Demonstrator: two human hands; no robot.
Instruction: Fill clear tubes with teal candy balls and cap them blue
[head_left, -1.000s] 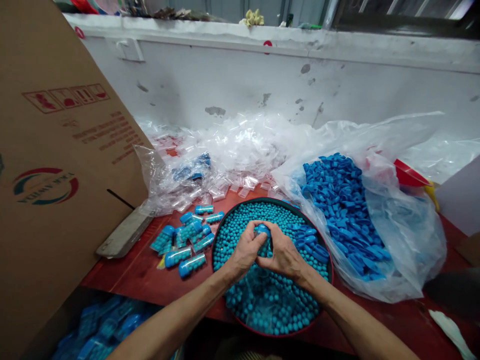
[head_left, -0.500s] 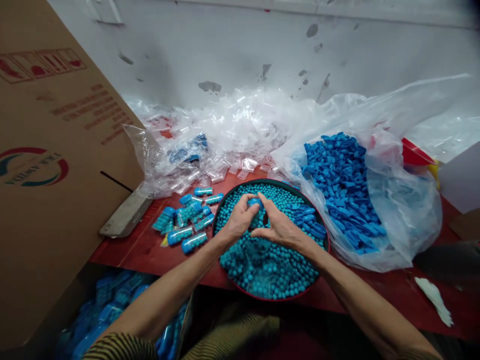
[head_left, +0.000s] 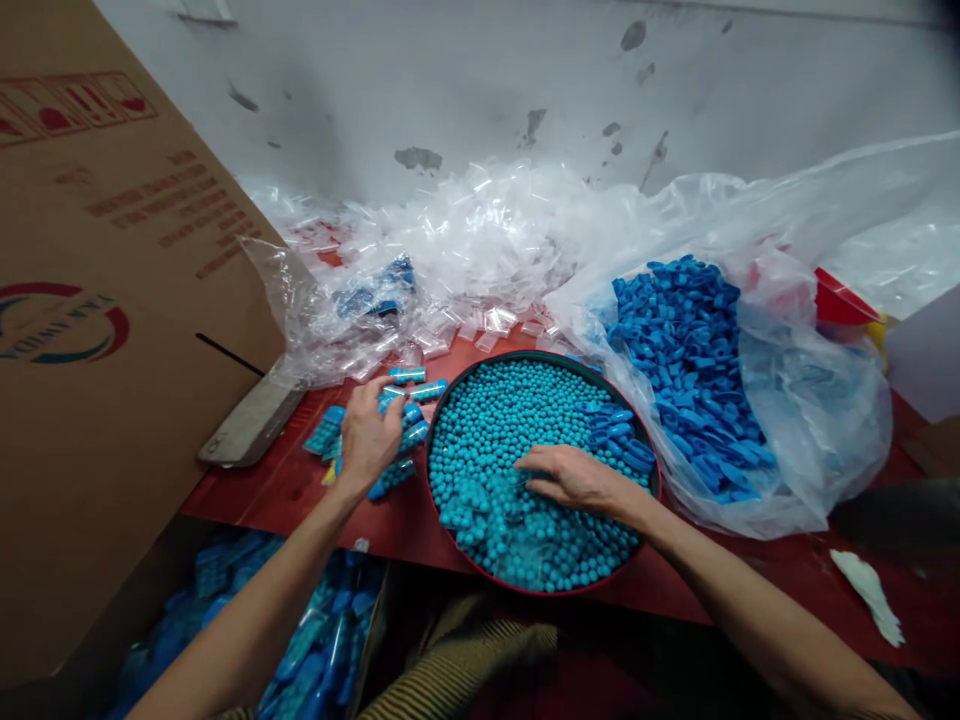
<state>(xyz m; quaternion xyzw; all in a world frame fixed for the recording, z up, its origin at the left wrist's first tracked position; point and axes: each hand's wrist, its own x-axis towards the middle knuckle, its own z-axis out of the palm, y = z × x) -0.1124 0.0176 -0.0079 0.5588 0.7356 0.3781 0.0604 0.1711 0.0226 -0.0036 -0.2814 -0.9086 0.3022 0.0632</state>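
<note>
My left hand (head_left: pixel 367 435) is over a group of clear tubes (head_left: pixel 409 375) filled with turquoise beads and closed with blue caps. Its thumb and fingers are apart around the tubes, and part of the group is hidden beneath it. Over the round bowl (head_left: pixel 429 490) of turquoise beads (head_left: pixel 495 410), my right hand (head_left: pixel 574 480) hangs low with bent fingers. Its fingertips reach the beads, slightly apart, and I see nothing between them. Some blue plastic pieces (head_left: pixel 615 430) lie on the beads at the bowl's right side.
A clear bag (head_left: pixel 817 440) of blue plastic pieces (head_left: pixel 682 350) lies to the right. Small clear packets (head_left: pixel 495 230) are heaped at the back. A cardboard box (head_left: pixel 150 380) stands left; a box below holds filled tubes (head_left: pixel 322 640). A white glove (head_left: pixel 870 595) lies near the right edge.
My hands were together over the bowl at a blue-capped tube. My left hand has since moved left to the filled tubes; my right hand has lowered to the beads.
</note>
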